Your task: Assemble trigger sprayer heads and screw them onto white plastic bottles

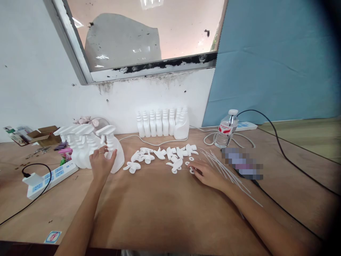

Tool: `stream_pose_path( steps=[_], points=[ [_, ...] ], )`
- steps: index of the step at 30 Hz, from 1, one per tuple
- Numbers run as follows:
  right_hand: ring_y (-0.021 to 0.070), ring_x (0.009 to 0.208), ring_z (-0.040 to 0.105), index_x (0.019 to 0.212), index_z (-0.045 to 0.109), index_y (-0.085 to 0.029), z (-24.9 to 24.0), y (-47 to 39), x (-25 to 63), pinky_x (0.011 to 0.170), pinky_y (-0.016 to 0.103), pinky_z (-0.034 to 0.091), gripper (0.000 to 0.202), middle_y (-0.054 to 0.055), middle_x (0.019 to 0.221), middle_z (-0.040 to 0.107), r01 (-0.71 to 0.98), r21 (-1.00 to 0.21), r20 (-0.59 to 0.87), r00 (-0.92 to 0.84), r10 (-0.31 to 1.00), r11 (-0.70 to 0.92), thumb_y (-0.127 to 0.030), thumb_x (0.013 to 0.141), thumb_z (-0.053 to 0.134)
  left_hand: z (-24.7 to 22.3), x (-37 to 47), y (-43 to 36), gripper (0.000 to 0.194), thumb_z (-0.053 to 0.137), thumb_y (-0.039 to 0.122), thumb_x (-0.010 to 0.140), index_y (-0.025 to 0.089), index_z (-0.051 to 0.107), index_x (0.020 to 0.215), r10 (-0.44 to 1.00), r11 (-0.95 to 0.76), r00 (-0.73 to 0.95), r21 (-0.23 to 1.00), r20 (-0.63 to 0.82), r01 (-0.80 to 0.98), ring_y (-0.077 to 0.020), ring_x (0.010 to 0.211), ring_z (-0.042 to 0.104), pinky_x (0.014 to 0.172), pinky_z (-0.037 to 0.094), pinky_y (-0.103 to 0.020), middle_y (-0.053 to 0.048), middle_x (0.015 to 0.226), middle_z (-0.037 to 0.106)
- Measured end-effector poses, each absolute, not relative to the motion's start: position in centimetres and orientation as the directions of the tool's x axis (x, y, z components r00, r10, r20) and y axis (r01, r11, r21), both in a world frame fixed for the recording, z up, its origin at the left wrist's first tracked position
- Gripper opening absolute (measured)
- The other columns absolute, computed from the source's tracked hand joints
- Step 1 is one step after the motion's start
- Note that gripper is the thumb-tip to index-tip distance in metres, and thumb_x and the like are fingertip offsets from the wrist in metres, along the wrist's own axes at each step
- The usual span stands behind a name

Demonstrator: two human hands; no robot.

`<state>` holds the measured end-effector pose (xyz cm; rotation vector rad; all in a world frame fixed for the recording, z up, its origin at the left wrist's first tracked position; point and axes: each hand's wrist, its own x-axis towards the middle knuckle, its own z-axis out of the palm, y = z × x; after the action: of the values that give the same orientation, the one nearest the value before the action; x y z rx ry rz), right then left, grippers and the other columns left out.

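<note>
At the left, my left hand (102, 161) is at a white spray bottle (119, 156) fitted with a trigger head, its fingers curved round the bottle's neck. Other bottles with spray heads (83, 142) stand just left of it. My right hand (206, 173) lies over the table right of centre, thumb and fingertips at small white rings (191, 171). Whether a ring is between the fingertips is too small to tell. Loose white trigger heads (176, 164) lie between my hands. Thin white tubes (221, 167) are spread beside and behind my right hand.
Several white bottles without heads (165, 122) stand in a row by the wall. A water bottle (226, 129), a phone (243, 165) and black cables are at the right. A power strip (53, 179) and a cardboard box (45, 136) are at the left on the wooden table (149, 213).
</note>
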<state>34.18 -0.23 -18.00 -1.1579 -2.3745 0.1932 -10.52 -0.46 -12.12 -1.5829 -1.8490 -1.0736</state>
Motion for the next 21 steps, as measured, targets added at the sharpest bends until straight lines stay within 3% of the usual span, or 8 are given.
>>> stream_pose_path(
  steps=[5,21],
  points=[
    [0.0244,0.096,0.062,0.101,0.063,-0.021,-18.1,-0.2,34.0,0.093,0.047,0.041,0.026,0.009,0.099,0.068,0.703,-0.336,0.349,-0.525,0.776,0.626,-0.016,0.087,0.041,-12.9,-12.2,-0.8,0.041,0.053,0.049,0.083,0.014,0.058,0.106,0.482,0.126,-0.268,0.237,0.834,0.963,-0.0318,0.097,0.054,0.087,0.032,-0.041,-0.011,0.09,0.066],
    [0.0238,0.095,0.062,0.1,0.063,-0.022,-18.1,-0.4,33.9,0.094,0.047,0.041,0.025,0.008,0.099,0.068,0.699,-0.344,0.37,-0.513,0.775,0.627,-0.017,0.088,0.042,-14.6,-12.3,-0.1,0.049,0.055,0.048,0.084,0.012,0.046,0.116,0.407,0.05,-0.291,0.297,0.866,0.954,-0.0343,0.115,0.045,0.092,0.032,-0.048,-0.019,0.118,0.052]
  ],
)
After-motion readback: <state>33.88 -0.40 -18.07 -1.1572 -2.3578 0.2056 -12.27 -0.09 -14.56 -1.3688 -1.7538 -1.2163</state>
